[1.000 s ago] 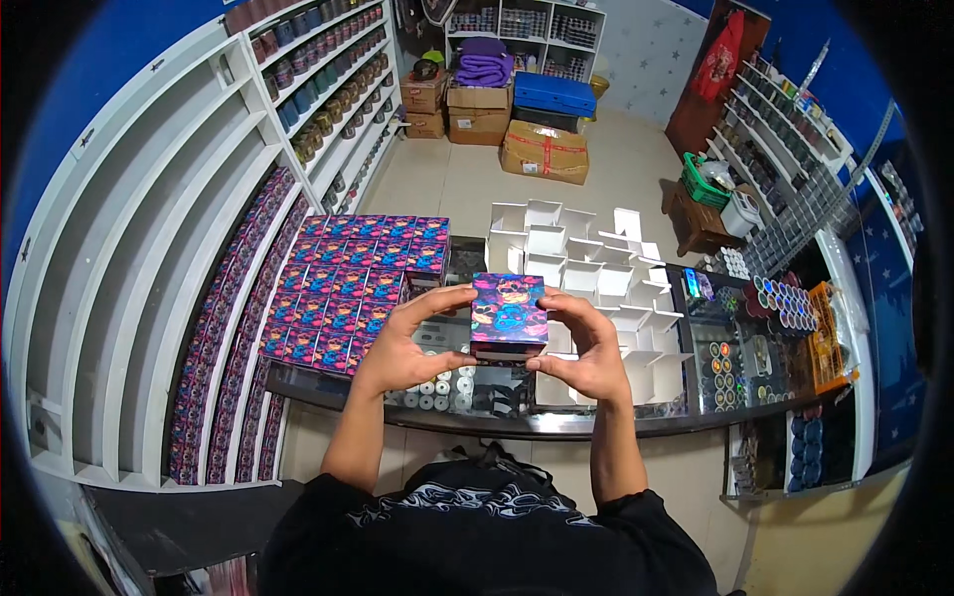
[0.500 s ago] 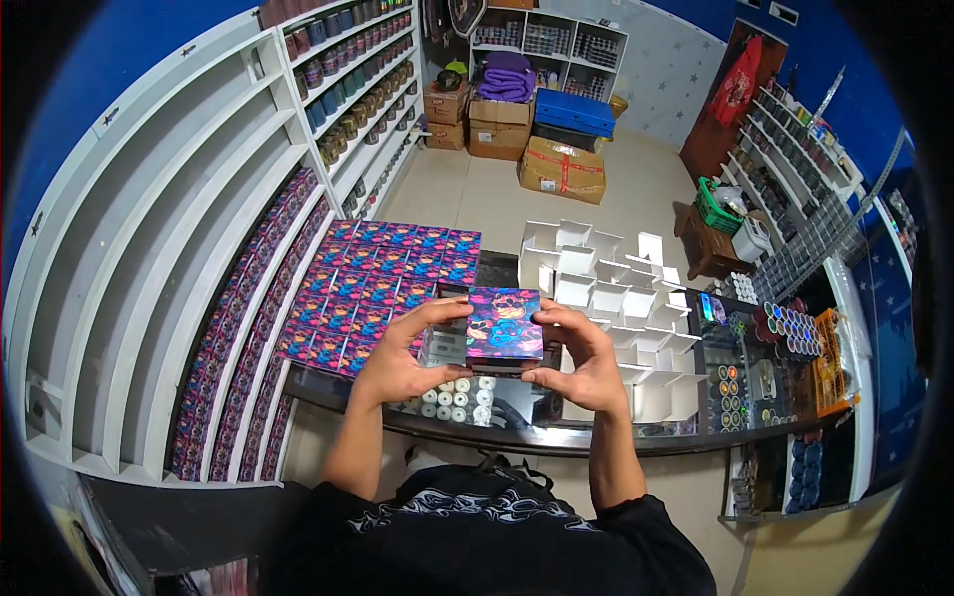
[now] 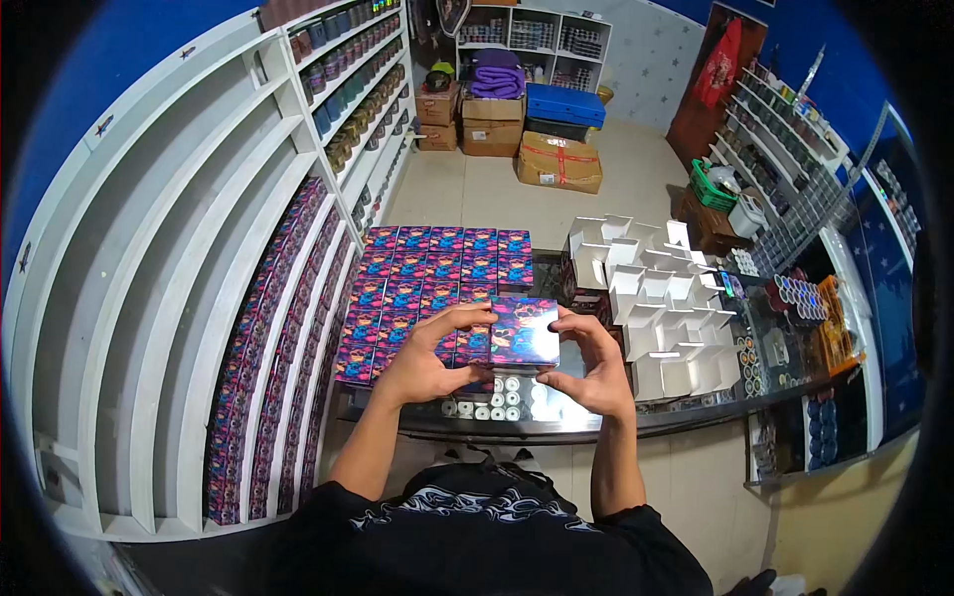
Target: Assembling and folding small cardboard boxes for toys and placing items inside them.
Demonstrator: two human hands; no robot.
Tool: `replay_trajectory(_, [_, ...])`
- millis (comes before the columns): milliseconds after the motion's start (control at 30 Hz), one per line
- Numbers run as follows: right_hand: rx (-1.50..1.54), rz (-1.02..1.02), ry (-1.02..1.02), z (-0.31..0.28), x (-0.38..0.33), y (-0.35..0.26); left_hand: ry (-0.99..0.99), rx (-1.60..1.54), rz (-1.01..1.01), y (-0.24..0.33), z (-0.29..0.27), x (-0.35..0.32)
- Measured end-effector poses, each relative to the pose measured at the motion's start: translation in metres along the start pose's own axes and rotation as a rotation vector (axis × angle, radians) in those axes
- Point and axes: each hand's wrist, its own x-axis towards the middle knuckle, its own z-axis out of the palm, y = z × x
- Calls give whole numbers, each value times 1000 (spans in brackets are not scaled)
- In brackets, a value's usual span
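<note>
Between my two hands is a small square cardboard box [image 3: 525, 331] with a colourful dark pattern, its top closed and catching a bright glare. My left hand [image 3: 429, 360] grips its left side with thumb and fingers, and my right hand [image 3: 593, 366] grips its right side. The held box is above the counter, at the right front of a block of matching closed boxes [image 3: 412, 268]; whether it touches them I cannot tell. Right of my hands stands a group of open boxes [image 3: 668, 310] with their white flaps raised.
The glass-topped counter [image 3: 477, 429] has white rolls [image 3: 497, 402] showing under its glass. More patterned boxes [image 3: 260, 368] fill low shelves of the white shelving [image 3: 164, 248] at left. Round containers [image 3: 798, 300] and an orange crate [image 3: 845, 323] stand at right; cartons [image 3: 558, 162] lie beyond.
My view has turned left, so the counter and boxes appear further right. My hands, still gripping the box, have come closer to the block of closed boxes.
</note>
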Motion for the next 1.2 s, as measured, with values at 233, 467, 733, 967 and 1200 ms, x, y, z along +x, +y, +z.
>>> replay_trajectory(233, [21, 42, 31, -5, -6, -8, -20, -5, -13, -7, 13, 3])
replay_trajectory(467, [55, 151, 2, -12, -20, 24, -8, 101, -136, -9, 36, -9])
replay_trajectory(733, [62, 216, 29, 0, -41, 79, 137, 390, -124, -34, 67, -31])
replay_trajectory(967, [77, 277, 86, 20, -60, 137, 115, 592, -59, -69, 92, -50])
replay_trajectory(1200, [61, 313, 69, 26, -70, 159, 54, 594, -89, -84, 98, -54])
